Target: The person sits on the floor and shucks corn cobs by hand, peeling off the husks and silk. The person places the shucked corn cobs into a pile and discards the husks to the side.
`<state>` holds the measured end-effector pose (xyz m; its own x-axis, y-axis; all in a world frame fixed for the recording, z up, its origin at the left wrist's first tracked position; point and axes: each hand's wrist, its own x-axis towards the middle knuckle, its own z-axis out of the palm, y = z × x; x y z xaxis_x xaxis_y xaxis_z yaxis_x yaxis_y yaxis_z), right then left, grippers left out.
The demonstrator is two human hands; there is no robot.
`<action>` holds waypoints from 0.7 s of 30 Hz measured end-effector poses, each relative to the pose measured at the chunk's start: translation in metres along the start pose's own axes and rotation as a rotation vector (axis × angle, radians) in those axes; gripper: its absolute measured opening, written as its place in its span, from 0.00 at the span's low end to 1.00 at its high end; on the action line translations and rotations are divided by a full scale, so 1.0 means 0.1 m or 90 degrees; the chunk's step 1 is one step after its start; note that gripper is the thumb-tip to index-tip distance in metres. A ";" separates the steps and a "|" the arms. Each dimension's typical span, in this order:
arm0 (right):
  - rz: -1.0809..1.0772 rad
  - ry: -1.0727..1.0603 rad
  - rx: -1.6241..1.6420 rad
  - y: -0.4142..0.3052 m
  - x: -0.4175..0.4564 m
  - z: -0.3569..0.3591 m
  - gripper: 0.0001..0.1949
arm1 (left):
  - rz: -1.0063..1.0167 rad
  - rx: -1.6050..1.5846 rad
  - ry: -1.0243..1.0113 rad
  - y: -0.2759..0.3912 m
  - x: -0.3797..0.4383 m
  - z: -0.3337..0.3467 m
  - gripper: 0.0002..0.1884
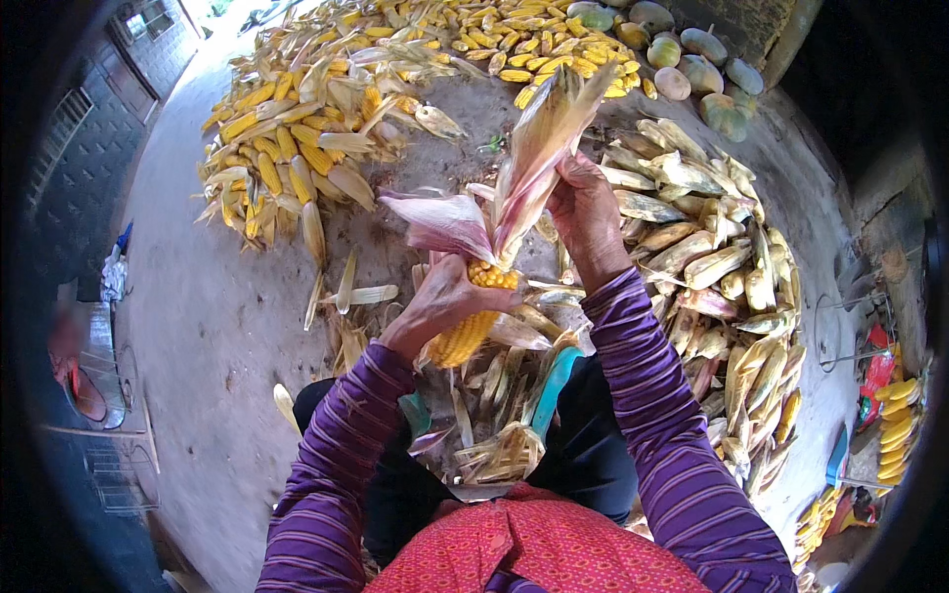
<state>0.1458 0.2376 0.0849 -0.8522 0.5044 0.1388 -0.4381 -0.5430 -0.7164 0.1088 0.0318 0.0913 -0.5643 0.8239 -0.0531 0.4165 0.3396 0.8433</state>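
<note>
A yellow ear of corn [465, 337] is in my left hand [452, 296], its kernels bare and its husk peeled back at the far end. Above the cob, my right hand [589, 211] pinches the long dry husk leaves [545, 156], which point away from me. Another purple-tinged husk leaf [448, 219] spreads to the left, still joined at the cob's base. Beneath my hands, between my knees, loose husks [500, 452] fill a container with a turquoise rim [554, 389].
Partly husked ears form a heap [296, 148] at the far left, with bare corn cobs [534, 55] behind. Unhusked ears [712, 252] pile up at my right. Several pumpkins [700, 74] sit at the back right. A wire rack [122, 474] stands left on the concrete floor [215, 356].
</note>
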 end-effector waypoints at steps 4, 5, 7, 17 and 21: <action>0.024 -0.017 0.040 0.07 0.03 0.03 0.10 | -0.021 -0.185 -0.023 -0.14 -0.03 0.09 0.34; 0.025 -0.014 0.031 0.05 0.05 0.03 0.10 | -0.057 -0.262 -0.029 -0.14 -0.02 0.10 0.36; 0.055 -0.064 -0.001 -0.02 0.06 0.02 0.14 | -0.086 -0.236 -0.016 -0.14 -0.02 0.04 0.40; 0.307 -0.061 -0.305 -0.04 0.03 -0.03 0.36 | -0.047 -0.248 -0.097 -0.02 -0.16 -0.08 0.32; 0.238 -0.075 -0.221 0.13 -0.08 0.24 0.31 | 0.066 -0.157 -0.078 -0.34 -0.14 0.07 0.34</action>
<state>0.1399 0.2103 0.0910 -0.9676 0.2283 -0.1080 0.0060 -0.4068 -0.9135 0.1074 0.0121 0.0600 -0.4309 0.9023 -0.0108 0.2736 0.1420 0.9513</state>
